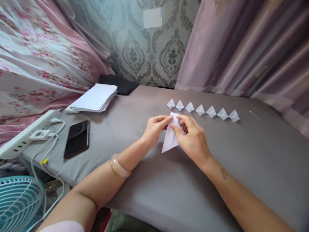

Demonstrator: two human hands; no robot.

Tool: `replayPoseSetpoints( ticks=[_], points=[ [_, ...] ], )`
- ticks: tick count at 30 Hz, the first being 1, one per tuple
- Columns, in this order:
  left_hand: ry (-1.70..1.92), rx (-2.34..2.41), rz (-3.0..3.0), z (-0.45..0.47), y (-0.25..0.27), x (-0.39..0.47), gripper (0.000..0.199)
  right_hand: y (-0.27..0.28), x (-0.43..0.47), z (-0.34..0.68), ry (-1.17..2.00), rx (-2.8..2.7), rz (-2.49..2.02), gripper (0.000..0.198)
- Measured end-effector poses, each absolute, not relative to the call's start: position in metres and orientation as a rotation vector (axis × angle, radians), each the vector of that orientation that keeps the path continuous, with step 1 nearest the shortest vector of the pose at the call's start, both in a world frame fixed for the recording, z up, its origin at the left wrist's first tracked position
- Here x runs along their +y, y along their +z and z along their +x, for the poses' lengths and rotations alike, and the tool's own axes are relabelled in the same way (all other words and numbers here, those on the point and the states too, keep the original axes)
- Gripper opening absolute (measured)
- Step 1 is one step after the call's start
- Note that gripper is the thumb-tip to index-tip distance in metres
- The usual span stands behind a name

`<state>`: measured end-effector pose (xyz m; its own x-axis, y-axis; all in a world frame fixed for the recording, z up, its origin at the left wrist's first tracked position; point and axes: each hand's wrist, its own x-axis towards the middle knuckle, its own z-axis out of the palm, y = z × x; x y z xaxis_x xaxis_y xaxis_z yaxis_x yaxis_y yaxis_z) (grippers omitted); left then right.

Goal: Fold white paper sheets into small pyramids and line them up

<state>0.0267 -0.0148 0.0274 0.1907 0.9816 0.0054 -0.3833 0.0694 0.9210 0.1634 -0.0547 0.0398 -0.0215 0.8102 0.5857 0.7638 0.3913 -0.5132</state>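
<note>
Between my two hands is a folded sheet of white paper (170, 138), long and narrow with a pointed lower left corner. My left hand (156, 127) pinches its upper left edge, thumb on top. On the other side my right hand (193, 137) grips it with the thumb pressed on the front face and fingers curled behind the right edge. Some of the paper is covered by my fingers. Beyond my hands, several small folded paper pieces (200, 110) stand in a slanting row on the grey cloth surface (241, 161).
At the back left lies a stack of white paper (95, 97) beside a black item (120, 84). A phone (77, 139) lies near a white power strip (29, 132) with cables. A blue fan (19, 203) stands at lower left. A thin white stick (254, 115) lies at right.
</note>
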Motion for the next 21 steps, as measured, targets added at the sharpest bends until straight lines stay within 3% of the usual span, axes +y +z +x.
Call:
replayPoseSetpoints(
  ticks=[12, 21],
  points=[
    [1.216, 0.678, 0.955, 0.0356, 0.0237, -0.0198, 0.029, 0.0349, -0.0561, 0.1602, -0.133, -1.875, -1.441, 0.031],
    [1.240, 0.627, 0.953, 0.0354, 0.0202, -0.0184, 0.031, 0.0338, -0.0519, 0.1611, 0.033, -1.785, -1.334, 0.031]
  ],
)
